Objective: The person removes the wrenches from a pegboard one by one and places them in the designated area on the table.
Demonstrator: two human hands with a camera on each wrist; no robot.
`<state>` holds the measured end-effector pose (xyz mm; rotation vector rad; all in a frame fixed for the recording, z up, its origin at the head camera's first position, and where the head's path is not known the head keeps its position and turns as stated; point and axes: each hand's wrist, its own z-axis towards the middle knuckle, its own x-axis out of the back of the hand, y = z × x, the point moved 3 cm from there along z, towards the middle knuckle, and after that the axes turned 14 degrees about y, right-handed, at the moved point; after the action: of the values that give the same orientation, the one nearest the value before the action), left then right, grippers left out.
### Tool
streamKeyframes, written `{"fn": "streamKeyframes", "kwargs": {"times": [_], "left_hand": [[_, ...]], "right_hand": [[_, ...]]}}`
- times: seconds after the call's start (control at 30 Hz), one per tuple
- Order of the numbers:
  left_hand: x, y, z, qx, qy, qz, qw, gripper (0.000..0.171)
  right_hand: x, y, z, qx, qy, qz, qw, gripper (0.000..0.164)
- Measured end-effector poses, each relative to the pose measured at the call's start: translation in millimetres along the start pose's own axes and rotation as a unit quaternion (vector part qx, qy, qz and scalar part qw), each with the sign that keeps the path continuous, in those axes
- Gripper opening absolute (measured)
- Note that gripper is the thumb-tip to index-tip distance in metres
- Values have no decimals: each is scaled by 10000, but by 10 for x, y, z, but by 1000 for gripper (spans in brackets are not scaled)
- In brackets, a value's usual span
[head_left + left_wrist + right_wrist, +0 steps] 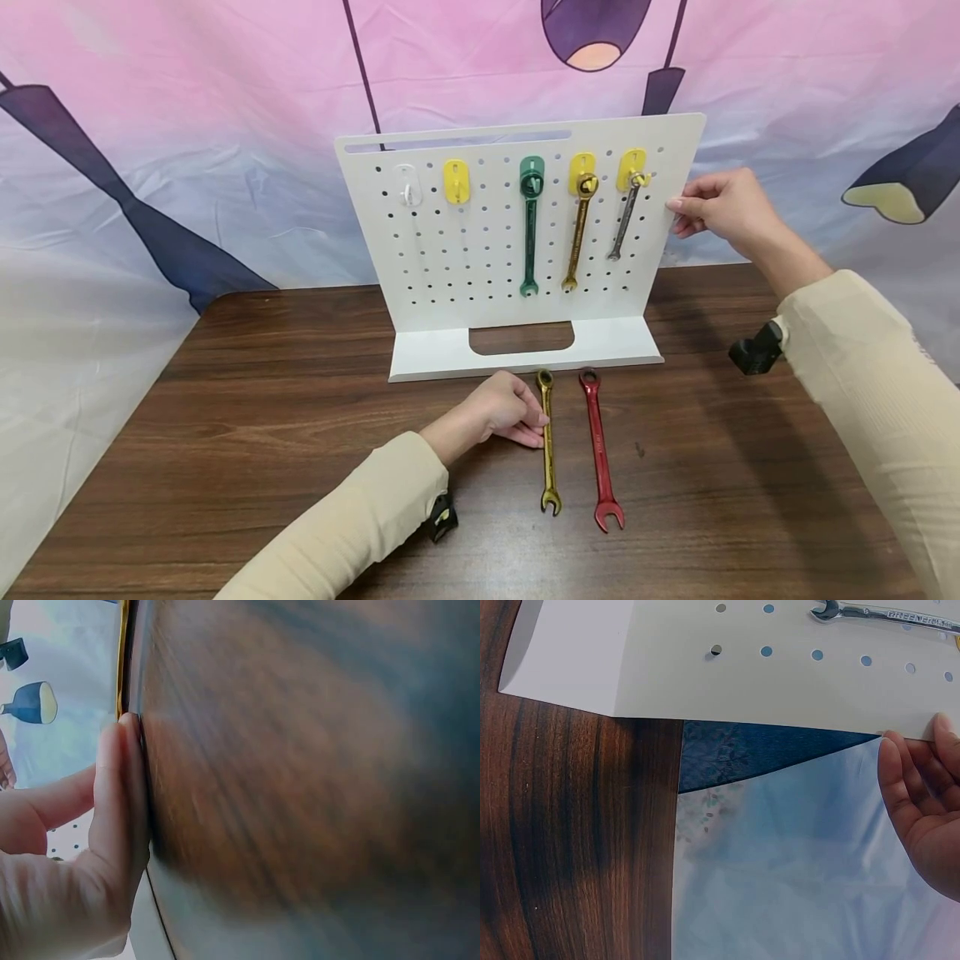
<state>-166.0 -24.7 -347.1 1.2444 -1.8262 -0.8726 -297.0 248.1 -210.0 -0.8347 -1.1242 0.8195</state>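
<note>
My left hand [510, 412] is low at the table, with its fingertips at the shaft of a gold combination wrench [548, 467], which it pinches from the left side. In the left wrist view the fingers [120, 772] reach that wrench's thin gold edge [121, 652]. A red combination wrench [600, 450] lies just right of it, open end toward me. My right hand [723, 204] grips the right edge of a white pegboard [450, 308] between thumb and fingers. On the board hang a green wrench [530, 233], a bronze-gold wrench [577, 237] and a small silver wrench [625, 221].
A white hook [407, 185] and a yellow hook [457, 182] on the board's left side hold nothing. The board's base [431, 354] stands on the dark wooden table [262, 417]. Behind it hangs a pink and blue patterned cloth [247, 125].
</note>
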Motion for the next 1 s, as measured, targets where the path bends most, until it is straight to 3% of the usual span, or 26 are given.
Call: {"fn": "streamKeyframes", "kwargs": {"times": [0.3, 0.57, 1.0], "left_hand": [[56, 19, -20, -8, -52, -32, 10000, 2], [141, 107, -13, -64, -12, -27, 10000, 6], [403, 459, 8, -790, 241, -27, 9966, 14]], "right_hand": [[3, -4, -1, 52, -4, 44, 10000, 11], [8, 3, 5, 67, 6, 45, 10000, 11], [-3, 0, -8, 40, 0, -73, 10000, 15]]}}
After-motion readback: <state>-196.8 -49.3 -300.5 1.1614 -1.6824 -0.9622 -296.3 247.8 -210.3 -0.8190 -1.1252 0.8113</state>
